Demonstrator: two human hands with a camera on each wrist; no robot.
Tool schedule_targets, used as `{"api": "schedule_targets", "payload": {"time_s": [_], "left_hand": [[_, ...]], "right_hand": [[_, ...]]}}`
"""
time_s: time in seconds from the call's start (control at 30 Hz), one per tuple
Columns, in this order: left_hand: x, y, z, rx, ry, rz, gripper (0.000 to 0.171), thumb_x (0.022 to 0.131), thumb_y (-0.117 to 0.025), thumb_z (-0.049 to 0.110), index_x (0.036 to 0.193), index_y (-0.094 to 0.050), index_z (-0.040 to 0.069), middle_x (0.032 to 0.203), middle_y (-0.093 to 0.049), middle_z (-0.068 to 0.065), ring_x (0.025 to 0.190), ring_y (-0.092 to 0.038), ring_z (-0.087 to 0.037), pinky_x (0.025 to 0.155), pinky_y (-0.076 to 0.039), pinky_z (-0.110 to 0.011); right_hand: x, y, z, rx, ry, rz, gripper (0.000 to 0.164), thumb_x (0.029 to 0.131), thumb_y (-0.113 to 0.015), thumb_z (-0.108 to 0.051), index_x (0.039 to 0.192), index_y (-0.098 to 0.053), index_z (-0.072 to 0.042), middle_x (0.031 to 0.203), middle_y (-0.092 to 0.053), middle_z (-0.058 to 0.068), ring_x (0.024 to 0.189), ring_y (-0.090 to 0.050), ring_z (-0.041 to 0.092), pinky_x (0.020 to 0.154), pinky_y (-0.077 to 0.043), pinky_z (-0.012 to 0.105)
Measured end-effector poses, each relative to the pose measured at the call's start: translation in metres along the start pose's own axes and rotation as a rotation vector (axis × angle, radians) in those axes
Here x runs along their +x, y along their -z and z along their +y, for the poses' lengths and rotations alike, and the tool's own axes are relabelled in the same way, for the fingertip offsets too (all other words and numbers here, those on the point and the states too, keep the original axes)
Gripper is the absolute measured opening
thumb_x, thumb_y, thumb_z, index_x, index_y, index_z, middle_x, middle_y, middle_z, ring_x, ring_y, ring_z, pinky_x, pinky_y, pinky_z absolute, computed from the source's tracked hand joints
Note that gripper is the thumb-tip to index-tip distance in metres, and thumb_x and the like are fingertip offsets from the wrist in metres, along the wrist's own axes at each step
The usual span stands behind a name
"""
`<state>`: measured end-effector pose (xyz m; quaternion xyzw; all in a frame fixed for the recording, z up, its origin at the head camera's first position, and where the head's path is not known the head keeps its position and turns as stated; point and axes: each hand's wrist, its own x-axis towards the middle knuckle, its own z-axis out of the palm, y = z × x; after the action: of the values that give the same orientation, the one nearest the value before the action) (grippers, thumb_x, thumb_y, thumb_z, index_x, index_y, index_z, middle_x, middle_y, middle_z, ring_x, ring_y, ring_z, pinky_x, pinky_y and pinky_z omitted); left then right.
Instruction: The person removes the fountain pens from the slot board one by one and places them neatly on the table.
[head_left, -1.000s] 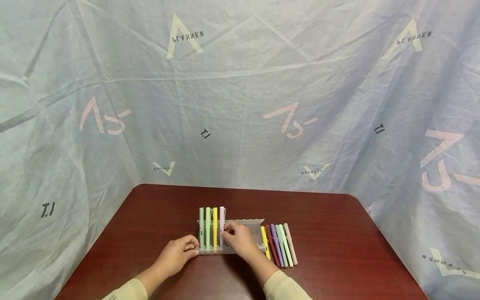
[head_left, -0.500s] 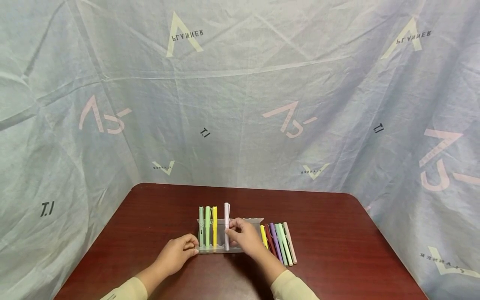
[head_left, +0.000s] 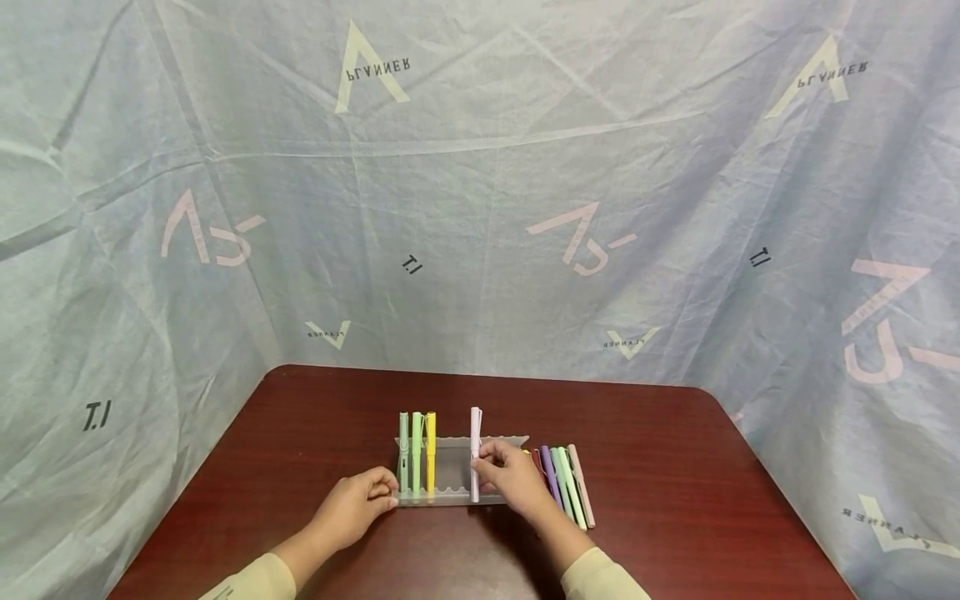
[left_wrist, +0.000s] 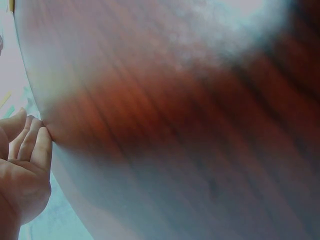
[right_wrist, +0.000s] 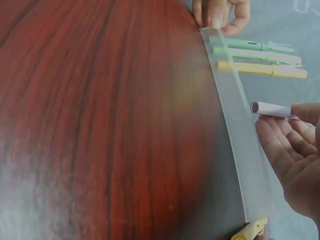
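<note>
A clear plastic pen rack (head_left: 454,467) with a notched front strip stands on the table. In its left part, a grey-green pen (head_left: 403,450), a light green pen (head_left: 417,454) and a yellow pen (head_left: 431,454) lean side by side. My right hand (head_left: 517,483) pinches a pale lilac pen (head_left: 476,433) between thumb and fingers, holding it upright over the rack's right half. In the right wrist view, the lower end of this lilac pen (right_wrist: 270,109) shows just behind the front strip. With thumb and fingertips, my left hand (head_left: 356,504) grips the rack's left end.
Right of the rack, several capped pens lie in a row on the dark red table (head_left: 660,483), among them a purple pen (head_left: 552,475) and a pink pen (head_left: 581,486). My right forearm partly covers this row. A grey printed cloth (head_left: 480,208) encloses the table's back and sides.
My right hand has lifted the lilac pen from its place beside the yellow pen and carried it right along the rack. The left hand stays put.
</note>
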<state>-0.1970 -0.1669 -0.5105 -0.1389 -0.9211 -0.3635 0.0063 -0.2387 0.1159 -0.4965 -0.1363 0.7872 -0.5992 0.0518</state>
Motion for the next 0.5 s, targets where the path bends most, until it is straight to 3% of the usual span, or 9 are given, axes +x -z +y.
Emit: {"api": "schedule_targets", "payload": {"time_s": [0.5], "left_hand": [[-0.001,0.001,0.001,0.007,0.008,-0.007,0.012,0.089,-0.072,0.021,0.097,-0.063,0.023,0.092,-0.073,0.014,0.088,-0.066,-0.002,0.073,-0.050,-0.025]], "right_hand": [[-0.007,0.019,0.007,-0.031,-0.011,0.024,0.022,0.092,-0.068,-0.015,0.100,-0.061,0.003,0.085,-0.065,0.010,0.068,-0.068,0.018,0.064,-0.059,0.034]]}}
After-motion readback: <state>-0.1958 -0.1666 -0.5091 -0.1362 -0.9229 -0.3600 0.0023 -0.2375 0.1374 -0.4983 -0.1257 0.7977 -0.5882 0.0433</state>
